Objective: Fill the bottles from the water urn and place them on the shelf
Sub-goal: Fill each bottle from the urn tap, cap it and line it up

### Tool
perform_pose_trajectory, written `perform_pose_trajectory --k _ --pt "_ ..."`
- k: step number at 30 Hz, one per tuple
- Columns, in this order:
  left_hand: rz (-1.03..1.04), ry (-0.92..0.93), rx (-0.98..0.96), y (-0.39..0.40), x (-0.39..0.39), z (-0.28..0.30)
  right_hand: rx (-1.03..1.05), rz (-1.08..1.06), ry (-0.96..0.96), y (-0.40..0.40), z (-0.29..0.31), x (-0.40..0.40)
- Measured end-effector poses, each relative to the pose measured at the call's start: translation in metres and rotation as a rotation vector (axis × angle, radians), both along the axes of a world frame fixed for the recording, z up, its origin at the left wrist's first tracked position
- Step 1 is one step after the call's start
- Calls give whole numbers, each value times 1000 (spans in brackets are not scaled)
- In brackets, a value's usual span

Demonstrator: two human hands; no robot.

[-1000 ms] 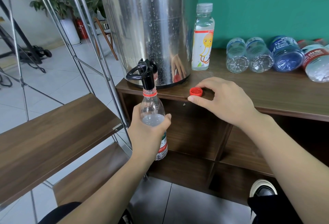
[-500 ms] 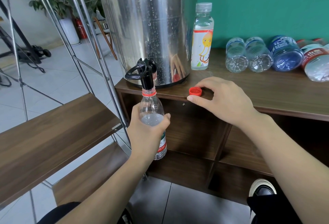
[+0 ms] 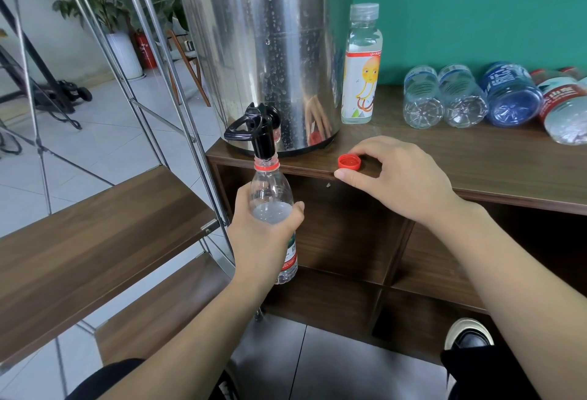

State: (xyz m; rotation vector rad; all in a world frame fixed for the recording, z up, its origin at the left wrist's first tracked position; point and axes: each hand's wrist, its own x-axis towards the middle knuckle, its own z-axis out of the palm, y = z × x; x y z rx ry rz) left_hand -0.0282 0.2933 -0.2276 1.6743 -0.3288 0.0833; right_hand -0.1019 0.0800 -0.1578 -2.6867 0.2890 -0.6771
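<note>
Steel urn (image 3: 263, 50) stands at the left end of the wooden counter (image 3: 476, 171), its black tap (image 3: 254, 129) overhanging the front edge; left of it the shelf (image 3: 95, 234) boards lie bare, with open floor between. My left hand (image 3: 263, 234) has its grip curled round a clear bottle (image 3: 270, 199), mouth up against the tap, partly filled. My right hand (image 3: 403, 177) rests at the counter edge, fingers loosely bent around a red cap (image 3: 349, 162); I cannot tell whether they pinch it.
</note>
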Motion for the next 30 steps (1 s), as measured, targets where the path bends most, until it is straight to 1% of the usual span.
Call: perform_pose_trajectory --k 30 --pt "11 -6 -3 -1 1 -1 -9 -2 0 -1 -1 1"
